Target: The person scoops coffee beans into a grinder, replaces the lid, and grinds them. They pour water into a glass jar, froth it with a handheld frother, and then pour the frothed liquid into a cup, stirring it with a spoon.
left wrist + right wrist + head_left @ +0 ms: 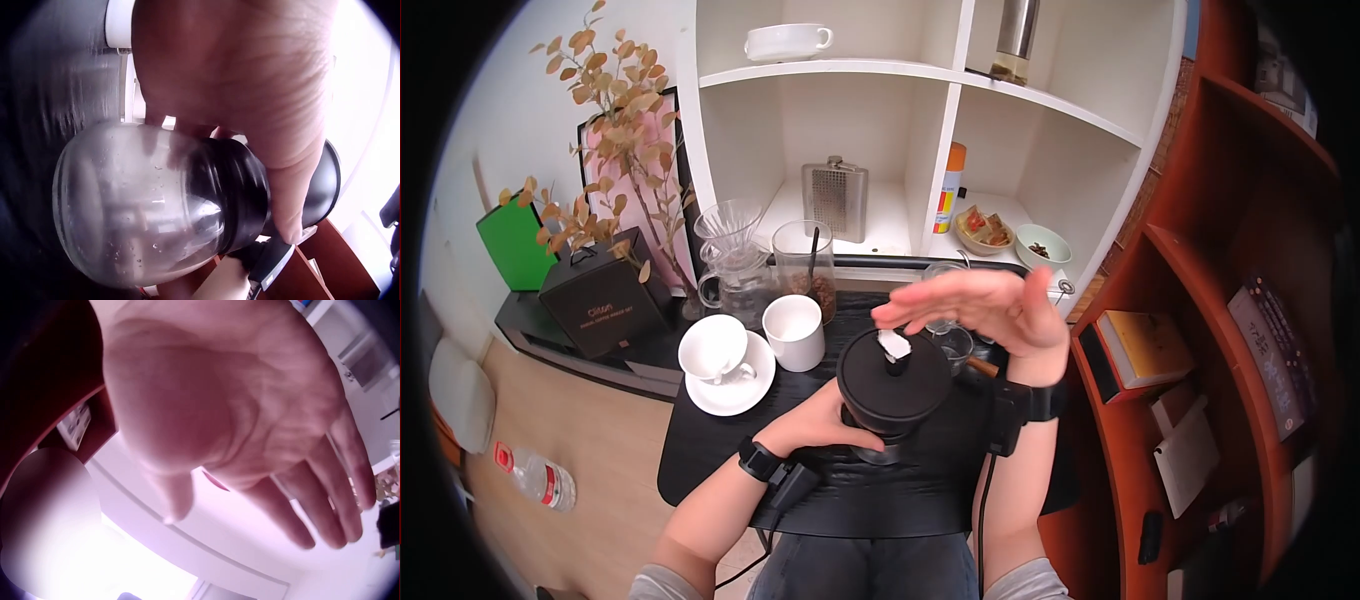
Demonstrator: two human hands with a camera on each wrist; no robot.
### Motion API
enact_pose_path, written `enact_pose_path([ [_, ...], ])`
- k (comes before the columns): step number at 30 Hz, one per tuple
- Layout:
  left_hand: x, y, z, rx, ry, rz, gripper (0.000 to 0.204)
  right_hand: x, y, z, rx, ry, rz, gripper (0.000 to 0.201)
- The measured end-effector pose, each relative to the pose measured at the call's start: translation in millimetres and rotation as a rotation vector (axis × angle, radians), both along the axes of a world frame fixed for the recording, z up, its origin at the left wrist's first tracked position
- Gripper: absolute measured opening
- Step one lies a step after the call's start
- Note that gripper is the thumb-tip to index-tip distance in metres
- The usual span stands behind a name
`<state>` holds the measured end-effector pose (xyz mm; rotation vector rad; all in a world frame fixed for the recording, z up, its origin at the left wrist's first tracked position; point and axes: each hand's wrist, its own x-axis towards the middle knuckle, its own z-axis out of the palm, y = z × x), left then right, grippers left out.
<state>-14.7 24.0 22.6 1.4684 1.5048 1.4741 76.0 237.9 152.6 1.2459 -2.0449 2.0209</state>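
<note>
Black-lidded clear-glass jar, long axis upright; left hand wrapped round it; right hand, fingers straight, just beyond its top, rightward.

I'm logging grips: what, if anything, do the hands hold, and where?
The left hand holds the grinder by its black neck; the right hand holds nothing.

Wears grey sleeves, dark bluish trousers and black wrist straps bearing boxy modules with thin black cables.
</note>
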Motion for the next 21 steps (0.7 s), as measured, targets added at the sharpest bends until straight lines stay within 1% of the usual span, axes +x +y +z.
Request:
enact_pose_path([
  [1, -0.3, -1.4, -0.6, 0.001, 0.004, -0.005, 0.086, -5.2, 4.3, -6.7, -0.025, -0.051, 0.088, 0.119],
  [2, -0.9, -3.6, -1.7, -0.002, -0.135, 0.023, 0.094, -11.8, 5.6, -13.1, -0.024, -0.046, 0.080, 0.119],
  [3, -1.3, -4.6, -2.3, -0.008, -0.273, 0.049, 0.101, -19.2, 4.7, -19.2, -0.089, -0.020, 0.196, 0.124],
  [4, -1.1, -5.1, -1.4, -0.010, -0.267, 0.039, 0.101, -24.7, 4.6, -23.8, -0.153, 0.007, 0.311, 0.128],
  [5, 0.2, -6.4, 0.9, 0.039, -0.318, 0.058, 0.106, -26.8, 5.8, -27.1, -0.141, -0.033, 0.305, 0.137],
  [6, 2.5, -6.4, 3.5, 0.087, -0.369, 0.076, 0.110, -31.0, 5.8, -30.4, -0.142, -0.025, 0.294, 0.137],
  [7, 7.8, -6.2, 5.8, 0.143, -0.377, 0.105, 0.113, -35.8, 4.7, -34.0, -0.162, 0.006, 0.342, 0.137],
  [8, 11.9, -5.7, 11.1, 0.140, -0.377, 0.097, 0.113, -38.2, 3.1, -36.4, -0.183, 0.035, 0.393, 0.138],
  [10, 19.5, -6.3, 23.9, 0.339, -0.206, 0.239, 0.114, -42.3, -2.6, -37.9, -0.219, 0.005, 0.409, 0.138],
  [11, 21.8, -4.3, 31.1, 0.397, -0.137, 0.278, 0.115, -50.1, -6.2, -38.4, -0.264, 0.106, 0.503, 0.138],
  [12, 18.9, -2.9, 32.4, 0.486, -0.066, 0.316, 0.106, -53.3, -6.9, -39.2, -0.308, 0.208, 0.596, 0.139],
  [13, 15.2, -5.6, 34.4, 0.486, 0.050, 0.383, 0.099, -46.8, -0.1, -38.7, -0.227, 0.105, 0.502, 0.139],
  [14, 11.8, -9.8, 37.8, 0.485, 0.166, 0.451, 0.092, -43.8, 2.9, -37.6, -0.229, 0.105, 0.500, 0.139],
  [16, 15.0, -18.5, 54.4, 0.439, 0.390, 0.600, 0.064, -38.7, 5.2, -33.5, -0.186, 0.055, 0.395, 0.139],
  [18, 20.4, -22.9, 72.2, 0.472, 0.516, 0.643, 0.047, -21.1, 7.7, -20.0, -0.186, 0.018, 0.365, 0.137],
  [19, 23.3, -24.3, 83.4, 0.470, 0.520, 0.645, 0.047, -11.7, 10.4, -12.4, -0.088, -0.009, 0.219, 0.135],
  [20, 26.5, -25.1, 95.5, 0.437, 0.661, 0.663, 0.041, -4.0, 13.4, -6.6, 0.011, -0.036, 0.072, 0.133],
  [21, 29.4, -25.4, 106.9, 0.402, 0.802, 0.679, 0.036, 1.4, 16.4, -3.4, 0.046, -0.033, 0.054, 0.115],
])
